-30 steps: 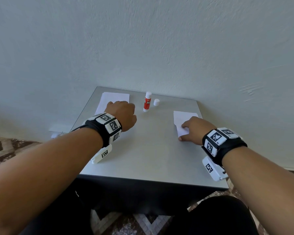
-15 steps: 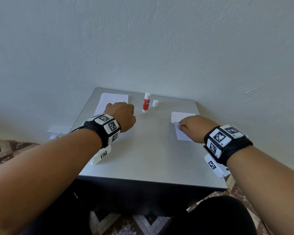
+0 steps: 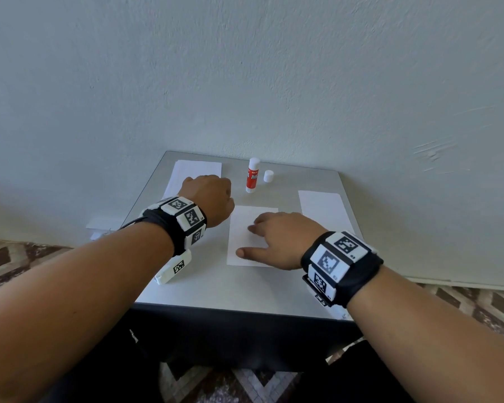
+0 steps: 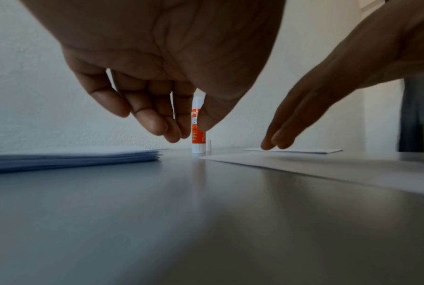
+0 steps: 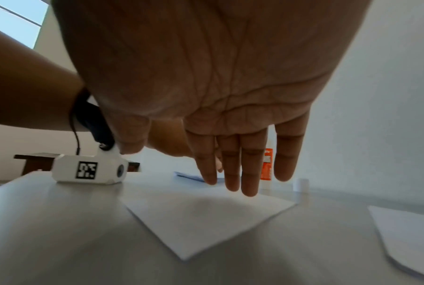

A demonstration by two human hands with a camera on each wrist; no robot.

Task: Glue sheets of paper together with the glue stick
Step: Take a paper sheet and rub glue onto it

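Note:
A single white sheet (image 3: 245, 228) lies flat in the middle of the grey table (image 3: 245, 289). My right hand (image 3: 277, 237) rests on it with straight fingers (image 5: 248, 173), the tips touching the paper (image 5: 206, 217). My left hand (image 3: 208, 199) hovers just left of the sheet, its fingers (image 4: 152, 115) loosely curled and holding nothing. The red-and-white glue stick (image 3: 253, 175) stands upright and uncapped at the back, behind the left hand (image 4: 198, 138). Its white cap (image 3: 269, 175) stands beside it.
A stack of white paper (image 3: 197, 171) lies at the back left, partly hidden by my left hand. More paper (image 3: 323, 210) lies near the right edge. The wall runs right behind the table. Patterned floor shows on both sides.
My right hand has slid one sheet leftwards from the paper at the right to the table's middle and now lies flat on it. The left hand has hardly moved.

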